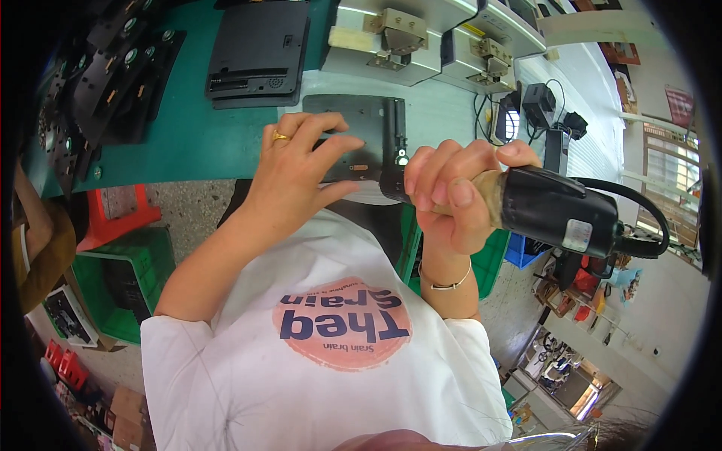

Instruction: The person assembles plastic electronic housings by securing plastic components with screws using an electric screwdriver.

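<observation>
My right hand [455,192] is wrapped around a black electric screwdriver [560,210], whose cord loops off its back end to the right. The tool lies nearly level, its front end close to the right side of a flat black plastic panel [350,124] on the worktable. Over the panel's left part hovers my left hand [297,161], fingers curved and apart, with nothing visible between them. Whether its fingertips touch the panel I cannot tell. A small copper-coloured piece and a round silver part show on the panel near the screwdriver. The screwdriver's tip is hidden.
Black panels with round metal parts [113,94] are piled at the left of the green mat [207,146]. A black plastic casing [259,49] lies beyond, beside metal boxes with clamps [398,45]. Green bins [139,293] and a red stool [116,218] stand below. Another person's arm [37,218] shows at left.
</observation>
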Motion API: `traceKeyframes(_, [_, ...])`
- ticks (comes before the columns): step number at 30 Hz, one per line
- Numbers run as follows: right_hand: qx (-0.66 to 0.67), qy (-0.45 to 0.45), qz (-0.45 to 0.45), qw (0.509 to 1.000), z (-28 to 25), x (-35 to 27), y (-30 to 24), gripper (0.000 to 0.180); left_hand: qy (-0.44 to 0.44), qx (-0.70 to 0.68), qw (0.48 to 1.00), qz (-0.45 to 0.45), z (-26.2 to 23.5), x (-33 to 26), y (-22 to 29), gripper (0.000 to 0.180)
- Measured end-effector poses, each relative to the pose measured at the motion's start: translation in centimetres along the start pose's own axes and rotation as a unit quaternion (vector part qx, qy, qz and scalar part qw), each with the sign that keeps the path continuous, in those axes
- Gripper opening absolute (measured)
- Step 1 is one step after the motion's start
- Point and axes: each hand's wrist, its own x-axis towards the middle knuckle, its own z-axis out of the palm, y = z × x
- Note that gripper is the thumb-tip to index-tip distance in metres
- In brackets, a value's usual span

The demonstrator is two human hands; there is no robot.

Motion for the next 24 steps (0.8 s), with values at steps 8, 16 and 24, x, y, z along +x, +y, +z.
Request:
traceKeyframes(8, [-0.048,-0.028,-0.017,0.998,0.3,-0.5,2.5,0.049,-0.018,0.016,1.0,-0.008,0.4,-1.3,-1.6,0.039])
traceKeyframes(16, [-0.064,-0.031,-0.031,0.997,0.1,-0.4,3.4,0.047,-0.023,0.001,1.0,-0.017,0.6,-1.6,-2.0,0.04])
traceKeyframes(24, [-0.094,-0.05,-0.01,0.994,0.7,-0.5,3.2,0.052,-0.009,0.006,1.0,-0.014,0.5,-1.5,-1.9,0.038])
